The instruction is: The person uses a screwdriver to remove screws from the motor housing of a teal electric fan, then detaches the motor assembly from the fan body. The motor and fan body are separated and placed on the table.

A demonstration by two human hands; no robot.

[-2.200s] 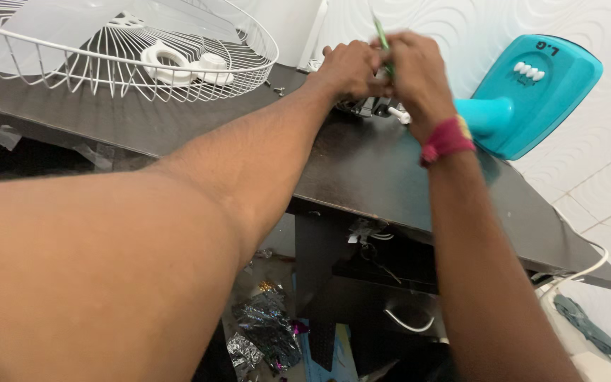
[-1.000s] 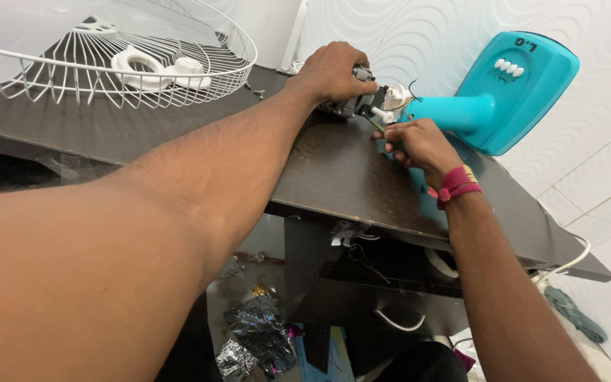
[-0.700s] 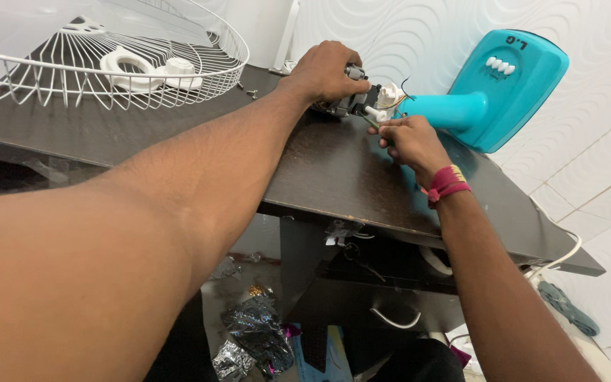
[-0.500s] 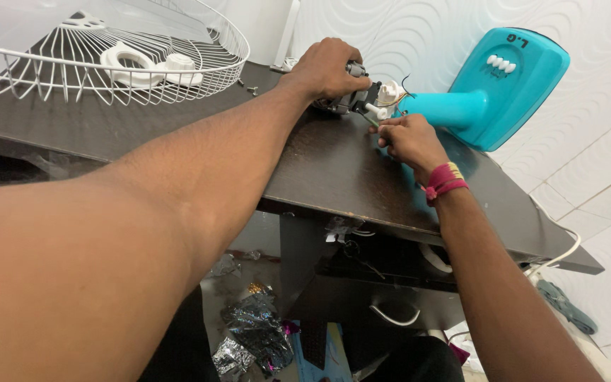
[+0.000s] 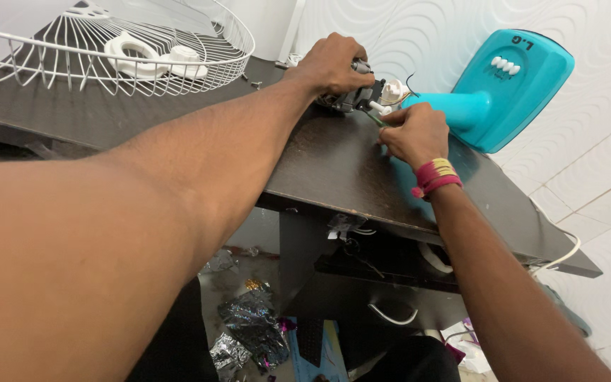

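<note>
My left hand sits on the fan motor, and my right hand is just beside it, so there is very little room between them. The blue fan stand blocks the way on the right of the motor, and the wall is close behind it. On the far left, the white wire cage takes up that end of the desk. Between the cage and my left arm there is bare dark desk where a hand could pass. The near part of the desk in front of my right hand is open too.
</note>
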